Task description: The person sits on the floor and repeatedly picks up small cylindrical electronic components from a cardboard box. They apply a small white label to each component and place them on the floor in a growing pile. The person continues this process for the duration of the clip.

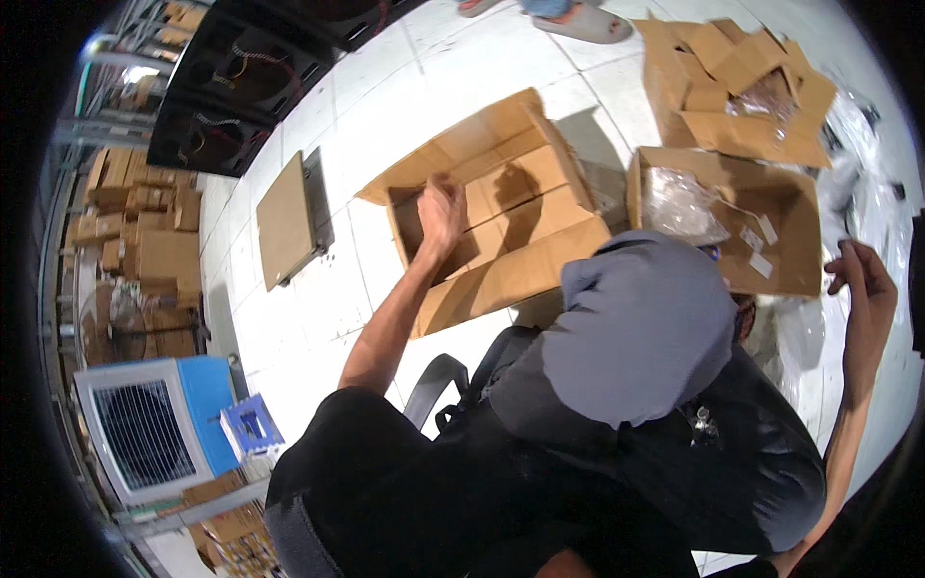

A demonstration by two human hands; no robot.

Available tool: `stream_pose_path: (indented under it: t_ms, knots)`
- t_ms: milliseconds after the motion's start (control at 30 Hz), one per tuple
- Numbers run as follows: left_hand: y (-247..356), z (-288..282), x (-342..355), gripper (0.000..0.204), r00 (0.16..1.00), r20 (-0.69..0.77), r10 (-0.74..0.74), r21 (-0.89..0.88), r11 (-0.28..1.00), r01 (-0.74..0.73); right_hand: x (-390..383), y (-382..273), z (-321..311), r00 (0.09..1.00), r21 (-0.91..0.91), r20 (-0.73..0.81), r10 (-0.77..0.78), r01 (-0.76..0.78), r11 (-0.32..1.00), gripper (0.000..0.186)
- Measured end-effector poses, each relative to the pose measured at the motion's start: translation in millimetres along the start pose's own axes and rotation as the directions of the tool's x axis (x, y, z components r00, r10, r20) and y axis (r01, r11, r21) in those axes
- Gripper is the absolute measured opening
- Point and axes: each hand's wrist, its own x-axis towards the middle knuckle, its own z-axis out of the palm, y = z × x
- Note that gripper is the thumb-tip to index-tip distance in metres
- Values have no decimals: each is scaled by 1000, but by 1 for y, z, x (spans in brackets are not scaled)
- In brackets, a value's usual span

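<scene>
My left hand (442, 214) reaches over the left part of an open cardboard box (549, 246) on the floor. Its fingers are curled in, and I cannot see whether anything is inside them. Out to the right, my right hand (865, 279) hangs in the air with its fingers loosely bent and apart, holding nothing visible. Nearest to it stands a second open cardboard box (737, 171), which contains a clear plastic bag (682, 206) and several small white tags. A rounded grey fabric shape (644, 323) hides the near corners of both boxes.
A flat brown board (286, 223) stands on small feet or wheels to the left. Another box of cardboard scraps (742, 77) and crumpled plastic (862, 183) lie at the right. Black cabinets (241, 82), shelved cartons (159, 241) and a blue-and-white air cooler (145, 424) line the left. Someone's slippered foot (583, 21) shows at the top.
</scene>
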Motion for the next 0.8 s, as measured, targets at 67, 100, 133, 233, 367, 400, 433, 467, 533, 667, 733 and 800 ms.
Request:
stream_pose_path:
  t_ms: [67,100,133,233,367,400,433,467,533,667,733,800]
  knots:
    - [-38,8,-10,47,995,-74,-60,193,978,74,1,4,6,1000,-27,30,-5,6,1000,25]
    - [-47,14,-15,50,987,-154,-54,282,955,96,1,4,9,999,-22,41,13,-12,1000,24]
    - [-58,11,-22,53,970,-237,-44,383,914,135,4,6,14,997,-1,66,29,-29,1000,24]
    - [-98,29,-8,67,918,11,-397,198,900,388,1,-5,13,996,28,81,45,-47,998,23]
    - [-118,44,5,69,904,3,-427,166,892,421,-2,-5,12,993,78,115,17,-26,997,22]
    - [-128,40,4,68,908,-24,-417,167,894,415,0,-7,15,990,81,137,14,-25,996,22]
    - [-112,48,8,70,864,-30,-502,139,854,501,-4,-17,10,992,44,125,20,-25,999,22]
    - [-87,44,14,72,816,-50,-576,130,806,577,-7,-16,7,993,33,115,29,-33,999,22]
    - [-65,31,19,76,715,-153,-682,162,697,699,-8,-12,6,995,48,104,10,-15,999,22]
    - [-65,16,17,84,632,-300,-715,259,576,775,-6,-9,15,991,92,135,-8,-4,996,23]
    - [-71,14,16,88,647,-281,-709,302,574,761,-6,-9,15,988,82,149,25,-38,996,23]
    - [-71,11,24,95,637,-289,-715,261,581,770,-7,-11,14,989,72,149,20,-31,997,24]
